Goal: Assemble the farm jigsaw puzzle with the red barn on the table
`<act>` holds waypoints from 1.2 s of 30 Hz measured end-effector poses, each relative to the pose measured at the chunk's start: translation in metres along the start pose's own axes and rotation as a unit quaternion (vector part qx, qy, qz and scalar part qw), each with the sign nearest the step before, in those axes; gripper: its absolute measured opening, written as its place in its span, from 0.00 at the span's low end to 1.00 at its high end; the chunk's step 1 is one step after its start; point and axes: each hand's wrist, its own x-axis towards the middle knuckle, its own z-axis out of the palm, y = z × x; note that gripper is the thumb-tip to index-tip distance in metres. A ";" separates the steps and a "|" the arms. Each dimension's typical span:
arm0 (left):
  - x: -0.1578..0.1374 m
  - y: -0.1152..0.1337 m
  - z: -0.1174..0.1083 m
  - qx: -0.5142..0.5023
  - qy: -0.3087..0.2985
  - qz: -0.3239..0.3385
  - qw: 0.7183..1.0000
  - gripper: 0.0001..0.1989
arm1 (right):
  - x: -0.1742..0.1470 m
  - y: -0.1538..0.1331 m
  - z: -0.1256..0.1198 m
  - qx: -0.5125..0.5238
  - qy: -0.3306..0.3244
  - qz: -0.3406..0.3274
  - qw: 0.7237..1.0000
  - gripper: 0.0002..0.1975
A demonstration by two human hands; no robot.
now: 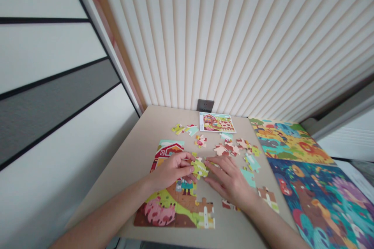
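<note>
A green puzzle piece (199, 168) with white fence-like marks is held above the table between both hands. My left hand (174, 168) pinches its left side with thumb and fingers. At its right edge, the index finger and thumb of my right hand (229, 179) close on it. Below and left lies a partly joined farm puzzle (181, 206), with a red barn at the top and a pink spotted pig (160, 212) at the bottom left. My left hand covers its middle. Loose brown-and-white pieces (228, 148) and a pink-faced piece (201, 140) lie beyond the hands.
A reference picture card (217, 122) lies at the back by a black wall socket (205, 105). Light blue pieces (252, 162) and a brown fence piece (268, 198) lie to the right. Two finished puzzles, a yellow savanna (288, 140) and a dark forest (321, 198), line the right side.
</note>
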 end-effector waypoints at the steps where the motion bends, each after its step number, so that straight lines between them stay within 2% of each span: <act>1: 0.000 0.000 0.001 0.001 -0.003 0.000 1.000 0.23 | 0.001 -0.001 -0.001 -0.005 0.000 -0.003 1.000 0.26; 4: -0.002 0.002 0.000 0.028 -0.007 0.008 1.000 0.21 | 0.002 -0.001 -0.003 -0.020 0.010 -0.011 1.000 0.25; 6: -0.005 0.005 -0.005 0.119 0.027 0.057 0.991 0.16 | 0.001 0.002 -0.004 -0.032 0.025 -0.005 0.999 0.26; 7: -0.006 0.007 -0.009 0.192 0.057 0.099 0.975 0.14 | 0.000 0.005 -0.005 -0.037 0.032 0.003 0.999 0.26; 9: -0.010 0.009 -0.020 0.362 0.119 0.197 0.903 0.12 | -0.003 0.011 -0.007 -0.046 0.041 0.027 0.998 0.27; 11: -0.013 0.010 -0.031 0.476 0.141 0.253 0.830 0.13 | -0.006 0.018 -0.009 -0.052 0.038 0.054 0.996 0.26; 13: -0.016 0.009 -0.038 0.534 0.135 0.270 0.790 0.16 | -0.007 0.022 -0.009 -0.052 0.024 0.073 0.996 0.25; 16: -0.019 0.006 -0.041 0.591 0.092 0.263 0.757 0.22 | -0.007 0.022 -0.007 -0.047 0.010 0.072 0.996 0.23; 19: -0.020 0.003 -0.040 0.623 0.029 0.254 0.740 0.33 | -0.006 0.020 -0.003 -0.048 -0.002 0.062 0.997 0.22; 21: -0.021 0.002 -0.040 0.628 0.007 0.251 0.736 0.35 | -0.006 0.019 -0.001 -0.049 -0.015 0.059 0.997 0.22; 36: -0.026 0.005 -0.047 0.662 0.003 0.218 0.717 0.33 | -0.008 0.025 0.001 -0.054 -0.024 0.059 0.996 0.21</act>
